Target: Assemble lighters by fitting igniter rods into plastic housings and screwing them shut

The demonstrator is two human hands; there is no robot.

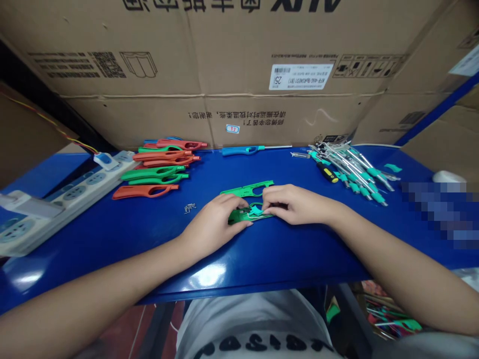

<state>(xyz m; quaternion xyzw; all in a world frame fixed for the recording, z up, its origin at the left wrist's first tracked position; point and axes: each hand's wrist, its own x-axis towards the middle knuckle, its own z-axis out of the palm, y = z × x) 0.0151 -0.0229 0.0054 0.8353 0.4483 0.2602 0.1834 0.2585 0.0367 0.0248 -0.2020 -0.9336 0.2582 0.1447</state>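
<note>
On the blue table, a green lighter handle half [236, 216] lies between my two hands. My left hand [219, 217] is closed on its left end, thumb along the near edge. Inside the shell sits a teal trigger piece [256, 210] with a thin wire by it. My right hand [290, 203] pinches at the shell's right end, on the teal part or the wire; its fingertips hide exactly what. Just behind lies a second green handle half [247, 191], its finger loop near my right fingers. Several small screws [190, 208] are scattered left of my left hand.
Several orange and green lighter handles [160, 174] are stacked at left beside a white power strip [75, 199]. A blue lighter [243, 150] lies at the back, before a cardboard box [224, 80]. Metal lighter tubes with teal parts [355, 172] and a yellow-black screwdriver [327, 172] lie at right.
</note>
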